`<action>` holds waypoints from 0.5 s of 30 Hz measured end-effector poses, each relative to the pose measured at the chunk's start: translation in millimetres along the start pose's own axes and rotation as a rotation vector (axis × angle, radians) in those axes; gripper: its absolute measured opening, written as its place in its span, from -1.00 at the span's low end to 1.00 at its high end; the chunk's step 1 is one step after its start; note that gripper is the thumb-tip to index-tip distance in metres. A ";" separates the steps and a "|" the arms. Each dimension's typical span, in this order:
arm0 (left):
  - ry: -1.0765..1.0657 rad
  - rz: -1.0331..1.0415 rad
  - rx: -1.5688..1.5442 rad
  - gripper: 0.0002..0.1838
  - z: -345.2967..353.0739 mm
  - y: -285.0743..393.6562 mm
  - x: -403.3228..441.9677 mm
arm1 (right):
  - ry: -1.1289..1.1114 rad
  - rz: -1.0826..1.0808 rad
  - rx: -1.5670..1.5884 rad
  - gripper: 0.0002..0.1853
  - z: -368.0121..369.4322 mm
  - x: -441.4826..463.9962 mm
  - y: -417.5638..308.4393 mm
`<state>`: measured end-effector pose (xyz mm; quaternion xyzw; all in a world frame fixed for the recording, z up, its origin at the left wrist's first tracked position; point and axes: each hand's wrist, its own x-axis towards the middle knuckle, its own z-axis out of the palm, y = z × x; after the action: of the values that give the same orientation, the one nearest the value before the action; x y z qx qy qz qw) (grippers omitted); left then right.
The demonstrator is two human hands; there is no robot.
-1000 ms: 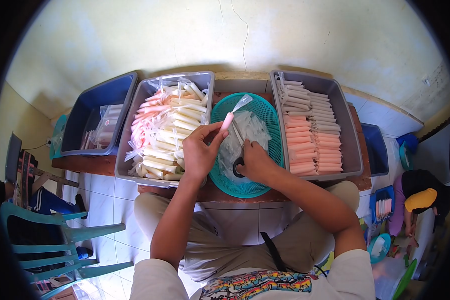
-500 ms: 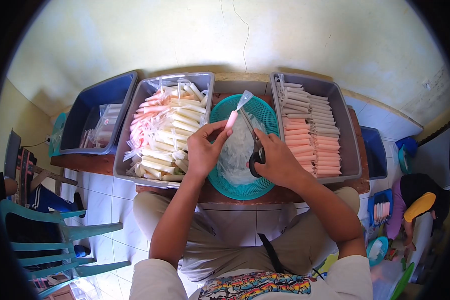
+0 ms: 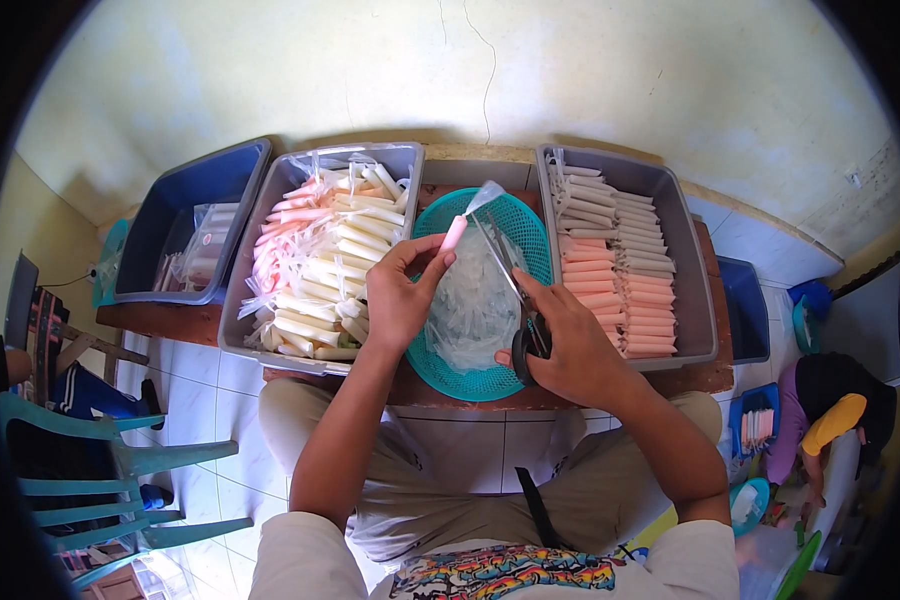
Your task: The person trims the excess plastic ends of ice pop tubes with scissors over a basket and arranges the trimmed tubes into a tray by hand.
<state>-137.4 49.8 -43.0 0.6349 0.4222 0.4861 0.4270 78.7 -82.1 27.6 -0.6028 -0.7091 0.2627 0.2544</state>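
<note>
Over green basket [image 3: 460, 383]: pink tube [image 3: 454, 234], left hand [image 3: 402, 300] grip pinched round its lower end; right hand [image 3: 570, 345] grip wrapped on scissors [image 3: 536, 340], blades [image 3: 494, 244] near clear tail [image 3: 485, 197]. Possible fault: low snip, from tilted blades or slipping tube, could pierce tube.

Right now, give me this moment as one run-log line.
left hand: holds pink tube | right hand: holds scissors, blades near clear tail | teal basket below: clear plastic pieces
</note>
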 end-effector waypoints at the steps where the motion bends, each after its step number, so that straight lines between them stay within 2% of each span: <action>1: 0.005 0.003 -0.007 -0.72 -0.7 -0.8 -0.2 | -0.003 -0.019 0.007 0.05 -0.8 -1.3 -1.1; 9: -0.067 0.113 0.120 -0.67 -5.0 6.2 -5.9 | -0.013 -0.036 0.053 0.08 0.9 2.6 -0.9; 15: -0.020 0.232 0.227 -0.72 -4.4 17.6 -10.8 | -0.013 -0.018 0.048 0.08 4.3 10.2 -0.1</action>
<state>-141.4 35.1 -28.2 0.7281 0.3942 0.4751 0.2978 74.2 -72.3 25.0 -0.5887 -0.7095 0.2812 0.2664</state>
